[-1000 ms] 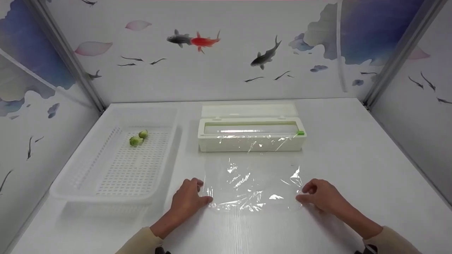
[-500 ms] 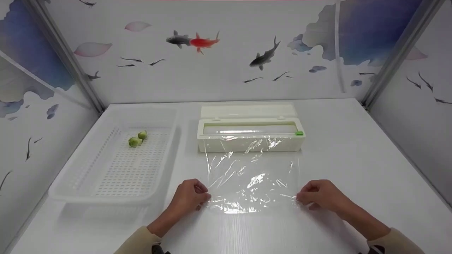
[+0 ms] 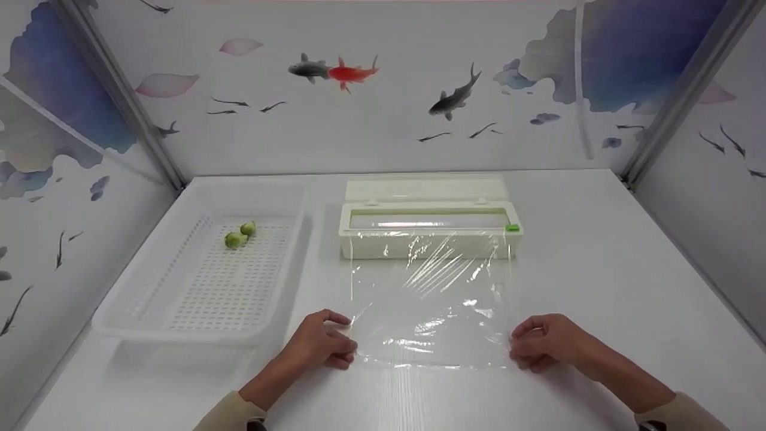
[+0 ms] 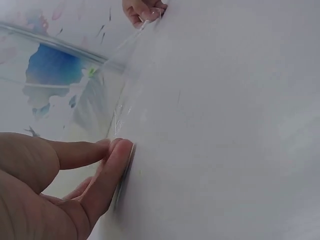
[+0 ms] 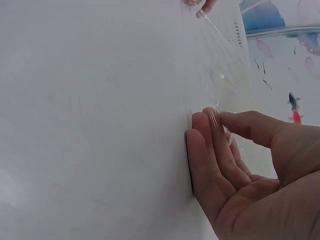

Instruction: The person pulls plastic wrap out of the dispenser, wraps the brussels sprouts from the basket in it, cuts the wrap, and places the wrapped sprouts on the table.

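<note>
Brussels sprouts (image 3: 235, 240) sit in a white perforated basket (image 3: 179, 336); beside it, the left hand (image 3: 314, 342) pinches one near corner of cling film (image 3: 413, 314) stretching from its dispenser box (image 3: 431, 206); the right hand (image 3: 553, 342) pinches the other.

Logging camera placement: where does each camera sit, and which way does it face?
Head: worn there, facing forward and down at clear plastic film; left hand, right hand and beige sleeves show.
Left wrist: worn there, looking past left hand toward right.
Right wrist: worn there, looking past right hand toward left.
Both wrist views show both hands and the film.
</note>
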Demonstrator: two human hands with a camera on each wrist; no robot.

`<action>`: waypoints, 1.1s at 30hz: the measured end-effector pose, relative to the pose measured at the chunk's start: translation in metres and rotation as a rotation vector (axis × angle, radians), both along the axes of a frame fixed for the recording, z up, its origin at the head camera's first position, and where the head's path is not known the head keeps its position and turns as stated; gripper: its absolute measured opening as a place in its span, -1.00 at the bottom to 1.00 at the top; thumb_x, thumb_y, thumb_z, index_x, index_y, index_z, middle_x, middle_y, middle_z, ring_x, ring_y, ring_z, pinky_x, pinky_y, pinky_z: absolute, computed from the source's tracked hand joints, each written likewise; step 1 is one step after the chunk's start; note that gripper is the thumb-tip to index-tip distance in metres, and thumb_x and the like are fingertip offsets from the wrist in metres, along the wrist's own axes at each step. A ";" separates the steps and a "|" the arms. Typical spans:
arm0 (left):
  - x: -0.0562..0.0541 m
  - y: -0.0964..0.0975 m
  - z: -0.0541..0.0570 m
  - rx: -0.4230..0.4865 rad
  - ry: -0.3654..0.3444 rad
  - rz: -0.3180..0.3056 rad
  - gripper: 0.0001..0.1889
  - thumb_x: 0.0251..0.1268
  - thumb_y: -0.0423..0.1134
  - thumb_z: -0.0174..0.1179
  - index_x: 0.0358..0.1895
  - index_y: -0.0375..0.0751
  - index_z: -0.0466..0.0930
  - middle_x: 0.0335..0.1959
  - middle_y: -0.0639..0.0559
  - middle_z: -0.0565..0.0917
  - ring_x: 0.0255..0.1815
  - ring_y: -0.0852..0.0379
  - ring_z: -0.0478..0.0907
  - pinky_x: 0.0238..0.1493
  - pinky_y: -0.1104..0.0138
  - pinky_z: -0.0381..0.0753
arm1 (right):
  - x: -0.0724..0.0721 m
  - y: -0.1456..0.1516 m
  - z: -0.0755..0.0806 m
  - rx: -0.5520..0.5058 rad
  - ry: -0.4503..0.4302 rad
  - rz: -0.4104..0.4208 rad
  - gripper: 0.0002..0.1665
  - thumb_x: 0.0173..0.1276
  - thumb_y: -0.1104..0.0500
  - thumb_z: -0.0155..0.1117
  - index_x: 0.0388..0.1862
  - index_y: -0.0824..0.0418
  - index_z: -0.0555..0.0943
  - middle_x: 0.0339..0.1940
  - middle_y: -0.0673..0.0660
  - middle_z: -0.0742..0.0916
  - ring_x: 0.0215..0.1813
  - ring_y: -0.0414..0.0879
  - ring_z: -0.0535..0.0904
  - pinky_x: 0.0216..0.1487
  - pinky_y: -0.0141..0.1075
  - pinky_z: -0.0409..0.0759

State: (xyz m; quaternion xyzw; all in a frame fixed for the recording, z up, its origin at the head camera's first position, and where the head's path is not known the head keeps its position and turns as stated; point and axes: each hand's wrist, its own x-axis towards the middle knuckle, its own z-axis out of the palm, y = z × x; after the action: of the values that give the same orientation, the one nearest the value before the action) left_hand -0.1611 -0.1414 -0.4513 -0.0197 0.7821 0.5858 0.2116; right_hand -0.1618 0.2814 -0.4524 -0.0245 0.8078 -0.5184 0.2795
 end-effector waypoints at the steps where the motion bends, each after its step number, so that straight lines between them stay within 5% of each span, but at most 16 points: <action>1: 0.001 0.000 0.001 -0.004 0.004 -0.001 -0.51 0.15 -0.52 0.34 0.15 -0.50 0.40 -0.41 -0.13 0.77 -0.57 0.17 0.68 -0.41 0.28 0.79 | 0.000 0.001 0.000 0.003 -0.007 0.006 -0.57 0.29 0.12 0.42 -0.03 0.40 0.55 -0.34 0.10 0.82 -0.28 -0.12 0.74 -0.22 -0.28 0.77; 8: 0.006 0.003 0.020 -0.141 0.073 0.012 -0.55 0.22 -0.39 0.36 0.15 -0.41 0.47 -0.22 -0.17 0.76 -0.42 0.05 0.73 -0.36 0.23 0.78 | 0.001 0.001 0.000 0.037 -0.012 0.001 -0.54 0.26 0.13 0.45 -0.01 0.39 0.55 -0.39 0.06 0.81 -0.34 -0.15 0.72 -0.27 -0.32 0.76; 15: 0.010 0.008 0.064 -0.258 0.189 0.006 -0.46 0.26 -0.17 0.38 0.28 -0.24 0.50 0.26 -0.27 0.56 0.18 -0.16 0.63 0.05 0.05 0.73 | 0.001 0.002 -0.003 0.028 -0.008 -0.003 -0.52 0.24 0.11 0.48 -0.02 0.39 0.55 -0.39 0.05 0.81 -0.38 -0.17 0.72 -0.30 -0.32 0.76; 17: 0.008 0.009 0.077 -0.261 0.199 0.009 -0.46 0.28 -0.14 0.37 0.30 -0.18 0.49 0.30 -0.23 0.55 0.22 -0.15 0.62 0.10 0.04 0.71 | 0.001 0.003 -0.004 0.027 -0.010 -0.002 -0.52 0.24 0.11 0.49 -0.02 0.39 0.55 -0.39 0.04 0.80 -0.37 -0.17 0.72 -0.29 -0.32 0.76; 26: -0.028 -0.010 0.121 -0.145 0.240 0.076 -0.46 0.43 -0.16 0.23 0.40 -0.20 0.40 0.32 -0.25 0.54 0.23 -0.16 0.62 0.03 0.21 0.76 | 0.000 0.000 -0.003 0.029 0.004 0.014 -0.50 0.26 0.11 0.47 0.01 0.41 0.54 -0.40 0.04 0.79 -0.38 -0.17 0.71 -0.29 -0.32 0.76; 33: -0.058 -0.040 0.136 -0.058 0.299 0.144 -0.48 0.48 -0.14 0.17 0.40 -0.25 0.38 0.30 -0.26 0.56 0.20 -0.13 0.65 0.05 0.24 0.75 | 0.000 0.000 -0.004 0.041 0.002 0.021 -0.50 0.27 0.13 0.46 0.03 0.42 0.54 -0.39 0.03 0.79 -0.37 -0.18 0.71 -0.30 -0.33 0.74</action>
State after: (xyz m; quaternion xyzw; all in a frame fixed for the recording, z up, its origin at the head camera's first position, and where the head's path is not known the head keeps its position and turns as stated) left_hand -0.2191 -0.1818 -0.3155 0.0056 0.8179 0.5732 0.0495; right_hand -0.1618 0.2819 -0.4560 -0.0277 0.8184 -0.4985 0.2845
